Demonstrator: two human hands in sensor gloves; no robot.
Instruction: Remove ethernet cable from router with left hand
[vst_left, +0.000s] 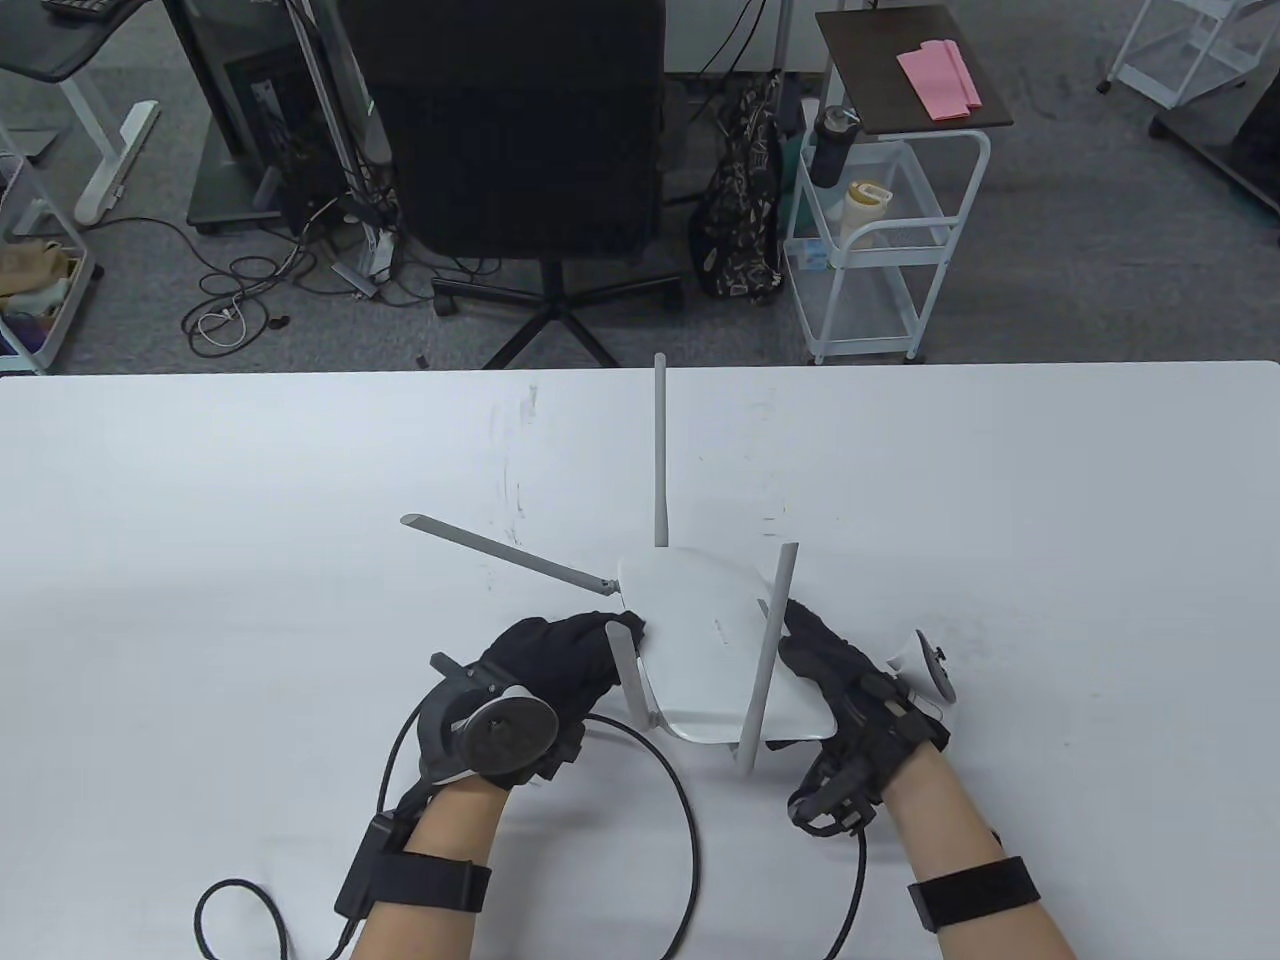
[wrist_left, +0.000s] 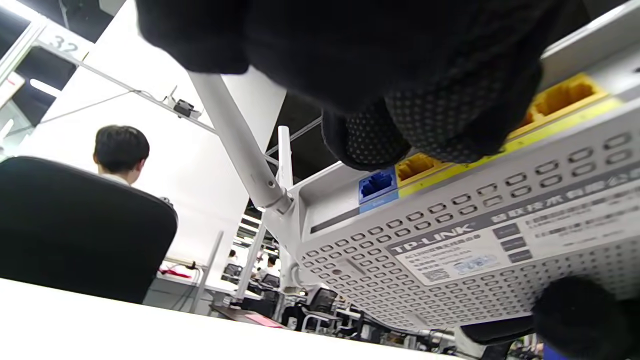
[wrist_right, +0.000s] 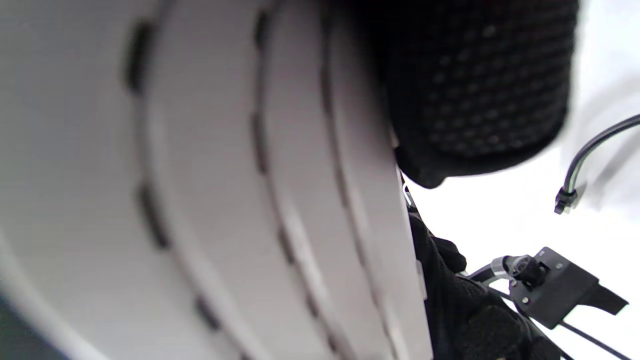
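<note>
A white router with several antennas is held tilted above the white table. My left hand is at its left rear corner. In the left wrist view its fingertips are pinched together at the yellow ports, next to an empty blue port; the plug is hidden under them. The black ethernet cable loops from under this hand to the table's near edge. My right hand grips the router's right side, fingers on its underside.
One antenna lies out to the left, another points away from me. Thin glove cables trail by both wrists. A black office chair and a white cart stand beyond the table's far edge.
</note>
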